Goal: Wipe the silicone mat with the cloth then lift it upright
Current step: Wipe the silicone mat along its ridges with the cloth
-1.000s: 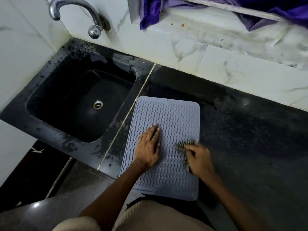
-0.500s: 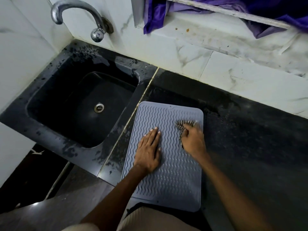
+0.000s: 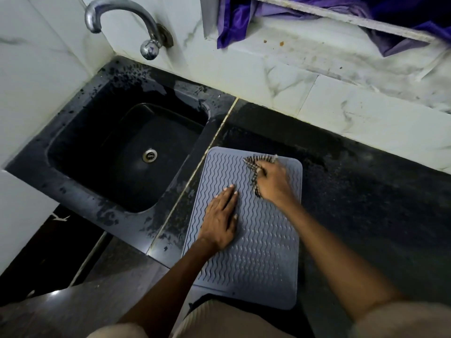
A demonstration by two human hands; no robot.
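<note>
A grey silicone mat (image 3: 258, 259) with wavy ridges lies flat on the black counter, its near edge hanging a little over the counter's front. My left hand (image 3: 220, 219) presses flat on the mat's left middle, fingers straight. My right hand (image 3: 274, 182) grips a small dark checked cloth (image 3: 255, 164) and presses it on the mat near its far right corner. Most of the cloth is hidden under the hand.
A black sink (image 3: 127, 152) with a steel drain sits left of the mat, under a chrome tap (image 3: 122, 18) on the marble wall. Black counter (image 3: 366, 203) stretches to the right. Purple fabric (image 3: 239, 18) hangs from a ledge above the wall.
My right hand has slid the cloth along the mat's right side, from the near middle to the far corner. My left hand has stayed pressed in place.
</note>
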